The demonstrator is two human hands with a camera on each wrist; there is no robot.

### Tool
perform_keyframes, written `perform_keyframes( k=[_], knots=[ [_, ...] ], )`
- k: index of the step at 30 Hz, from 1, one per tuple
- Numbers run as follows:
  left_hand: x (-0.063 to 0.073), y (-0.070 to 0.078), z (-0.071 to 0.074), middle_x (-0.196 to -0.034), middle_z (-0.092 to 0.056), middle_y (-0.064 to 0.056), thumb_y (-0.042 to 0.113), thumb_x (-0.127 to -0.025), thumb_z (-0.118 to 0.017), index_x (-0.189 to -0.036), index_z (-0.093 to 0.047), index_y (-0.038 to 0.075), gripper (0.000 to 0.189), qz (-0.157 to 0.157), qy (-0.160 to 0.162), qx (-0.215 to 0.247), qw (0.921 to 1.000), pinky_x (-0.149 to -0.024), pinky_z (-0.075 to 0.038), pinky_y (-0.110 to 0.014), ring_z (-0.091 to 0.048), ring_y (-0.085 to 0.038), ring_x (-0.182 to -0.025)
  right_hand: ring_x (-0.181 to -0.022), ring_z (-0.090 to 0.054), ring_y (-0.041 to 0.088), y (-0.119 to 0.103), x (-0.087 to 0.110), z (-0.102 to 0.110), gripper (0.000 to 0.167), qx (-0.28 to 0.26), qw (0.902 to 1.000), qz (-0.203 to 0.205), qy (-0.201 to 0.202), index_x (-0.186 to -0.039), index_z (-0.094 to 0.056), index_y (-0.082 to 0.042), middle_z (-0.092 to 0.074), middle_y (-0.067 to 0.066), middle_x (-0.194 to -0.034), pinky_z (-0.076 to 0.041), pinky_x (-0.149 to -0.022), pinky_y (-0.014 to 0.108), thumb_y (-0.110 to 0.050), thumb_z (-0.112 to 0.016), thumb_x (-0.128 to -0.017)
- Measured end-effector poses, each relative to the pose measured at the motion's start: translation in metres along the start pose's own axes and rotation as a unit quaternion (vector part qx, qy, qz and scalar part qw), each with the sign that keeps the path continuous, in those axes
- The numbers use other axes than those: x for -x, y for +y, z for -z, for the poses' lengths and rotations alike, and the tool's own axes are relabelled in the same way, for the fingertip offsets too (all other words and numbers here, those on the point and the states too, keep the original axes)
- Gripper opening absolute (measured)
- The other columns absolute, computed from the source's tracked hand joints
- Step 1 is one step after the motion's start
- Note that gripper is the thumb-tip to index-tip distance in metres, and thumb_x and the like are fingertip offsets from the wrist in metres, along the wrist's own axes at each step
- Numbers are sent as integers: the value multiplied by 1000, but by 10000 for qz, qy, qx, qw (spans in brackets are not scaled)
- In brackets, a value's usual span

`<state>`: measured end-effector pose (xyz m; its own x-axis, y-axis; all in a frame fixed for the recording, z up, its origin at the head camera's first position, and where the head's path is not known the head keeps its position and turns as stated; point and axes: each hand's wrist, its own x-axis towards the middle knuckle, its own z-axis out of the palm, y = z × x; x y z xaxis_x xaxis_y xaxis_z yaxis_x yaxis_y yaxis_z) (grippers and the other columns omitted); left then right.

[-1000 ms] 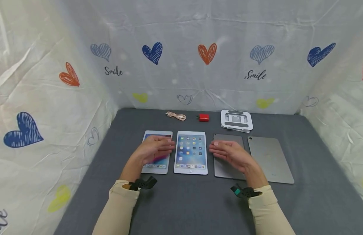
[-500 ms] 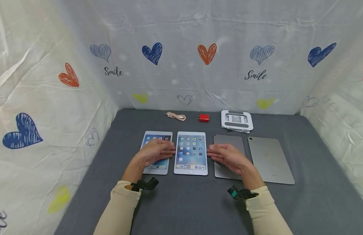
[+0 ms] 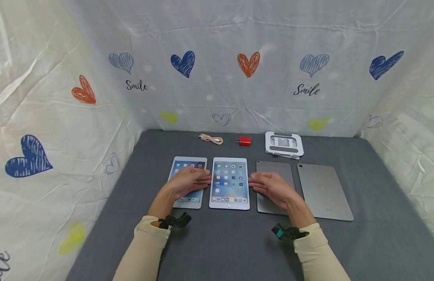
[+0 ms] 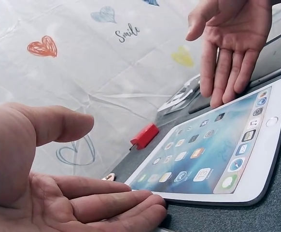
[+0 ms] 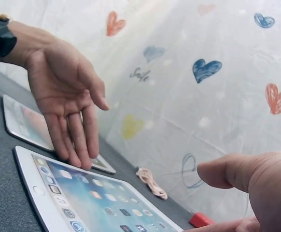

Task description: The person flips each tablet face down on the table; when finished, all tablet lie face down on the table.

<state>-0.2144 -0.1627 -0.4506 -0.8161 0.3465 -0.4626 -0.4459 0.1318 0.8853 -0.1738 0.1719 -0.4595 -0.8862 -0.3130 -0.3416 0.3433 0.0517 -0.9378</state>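
Note:
A white tablet [image 3: 229, 183] lies face up with its screen lit, between the two hands. My left hand [image 3: 189, 182] is at its left edge, fingers straight and palm turned inward, above a second lit white tablet [image 3: 189, 203]. On the other side, my right hand [image 3: 271, 187] points straight fingers at the right edge, over a dark grey tablet [image 3: 273, 167] lying face down. Both wrist views show the fingertips close to the middle tablet's edges; whether they touch it I cannot tell. Neither hand grips anything.
A silver-grey tablet [image 3: 326, 191] lies face down at the right. Along the back of the grey table [image 3: 217, 249] are a coiled cable [image 3: 211, 139], a red charger plug [image 3: 244, 141] and a folded white stand [image 3: 283, 144]. Printed white cloth [image 3: 217, 93] hangs behind.
Both hands have come down and slightly inward to the middle tablet's side edges. Over the last half second they have hardly moved. The tablets lie where they were.

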Motion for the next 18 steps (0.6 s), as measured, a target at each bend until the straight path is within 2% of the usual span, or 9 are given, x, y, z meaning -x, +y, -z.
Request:
perform_keyframes(
  k=[6,11,14,18],
  knots=[
    [-3,-1,-1,-151,-66,-22,26,-111,-67,-154,-54,-5,54,23,56,49,10000,-122,-52,-46,-66,-32,-141,-151,-54,38,2,-1,1,64,-320,9995,-34,65,-162,-36,14,-48,32,-165,-47,-126,41,-26,-56,-116],
    [-6,-2,-2,-151,-66,-21,25,-111,-67,-153,-56,-5,53,34,80,60,9999,-120,-54,-44,-67,-31,-140,-145,-60,29,2,-3,4,59,-768,9968,-123,157,-163,-37,12,-46,31,-166,-50,-124,37,-22,-52,-117],
    [-8,-3,-4,-151,-67,-21,24,-111,-68,-152,-56,-6,53,12,3,138,9999,-120,-54,-44,-67,-31,-140,-138,-62,25,1,-3,7,56,-1089,9939,-115,158,-161,-39,12,-49,29,-162,-52,-122,36,-21,-49,-117],
    [-9,-4,-11,-150,-67,-21,23,-110,-69,-151,-56,-7,52,8,-159,238,9996,-121,-53,-44,-67,-31,-140,-131,-61,23,1,-1,12,56,-1362,9905,-162,113,-158,-39,10,-53,20,-152,-55,-116,32,-27,-49,-117]
  ],
)
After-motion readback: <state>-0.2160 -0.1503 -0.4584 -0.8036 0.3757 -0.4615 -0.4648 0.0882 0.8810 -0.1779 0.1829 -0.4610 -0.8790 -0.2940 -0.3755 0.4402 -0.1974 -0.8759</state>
